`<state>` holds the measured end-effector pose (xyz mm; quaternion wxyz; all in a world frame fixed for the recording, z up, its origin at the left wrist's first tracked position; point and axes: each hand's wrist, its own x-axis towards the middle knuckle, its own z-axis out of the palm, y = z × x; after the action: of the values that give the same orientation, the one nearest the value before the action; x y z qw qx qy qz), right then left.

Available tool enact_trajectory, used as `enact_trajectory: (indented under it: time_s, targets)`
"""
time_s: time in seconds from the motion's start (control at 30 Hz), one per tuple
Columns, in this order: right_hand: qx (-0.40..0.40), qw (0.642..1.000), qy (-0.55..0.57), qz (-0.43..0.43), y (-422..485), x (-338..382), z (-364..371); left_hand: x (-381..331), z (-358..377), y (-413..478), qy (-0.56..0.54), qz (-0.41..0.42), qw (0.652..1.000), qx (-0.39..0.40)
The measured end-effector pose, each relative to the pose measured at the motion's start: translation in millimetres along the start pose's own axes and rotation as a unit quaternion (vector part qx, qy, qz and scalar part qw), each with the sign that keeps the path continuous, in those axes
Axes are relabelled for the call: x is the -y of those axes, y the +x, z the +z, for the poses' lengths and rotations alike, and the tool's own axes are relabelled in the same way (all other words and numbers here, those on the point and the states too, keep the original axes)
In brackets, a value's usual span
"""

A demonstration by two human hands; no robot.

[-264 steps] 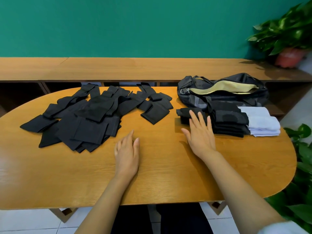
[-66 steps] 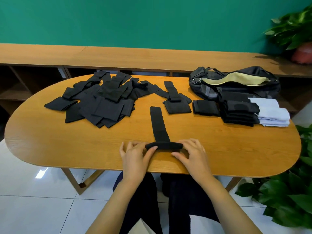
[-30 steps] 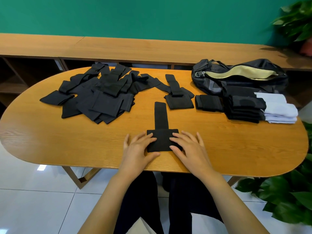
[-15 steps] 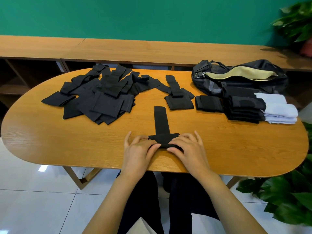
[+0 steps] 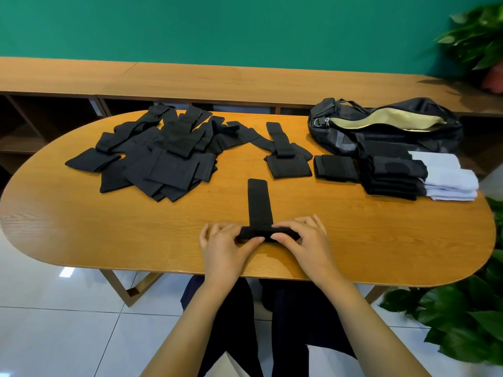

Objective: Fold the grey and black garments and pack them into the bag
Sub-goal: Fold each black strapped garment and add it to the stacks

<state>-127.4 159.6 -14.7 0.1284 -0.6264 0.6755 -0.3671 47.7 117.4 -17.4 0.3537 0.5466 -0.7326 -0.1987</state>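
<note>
The black garment (image 5: pixel 258 205) is pinched at its folded end by the left hand (image 5: pixel 223 248) and right hand (image 5: pixel 307 246) — the next fold is best kept tight and straight, away from the grip.

Leafy plants (image 5: pixel 462 322) stand beside the oval wooden table (image 5: pixel 109 227).

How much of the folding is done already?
Done: a stack of folded black and white cloth pieces beside the open black bag. In hand: the left hand and right hand pinch the rolled near end of a long black cloth strip. Left: the big loose black pile, then packing.
</note>
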Motion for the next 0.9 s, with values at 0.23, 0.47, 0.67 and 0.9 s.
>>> enact_trajectory:
  time_s: [0.23, 0.47, 0.67, 0.9]
  targets:
    - [-0.047, 0.997, -0.051, 0.021, -4.5, -6.5, -1.5, -2.8, -2.5, 3.1, -0.03, -0.036, 0.999, -0.012]
    - [-0.056, 0.996, -0.066, 0.038, -1.0, -1.5, -1.1, -1.9, -4.6, 3.5, -0.015, -0.049, 0.998, -0.029]
    - [-0.066, 0.994, -0.053, 0.064, 3.8, 1.1, 1.2, -1.0, -7.1, 6.4, -0.01, -0.09, 0.994, -0.06]
    - [-0.087, 0.988, -0.086, 0.094, 4.0, -1.1, 3.6, -3.5, -4.5, 7.7, 0.006, -0.107, 0.993, -0.058]
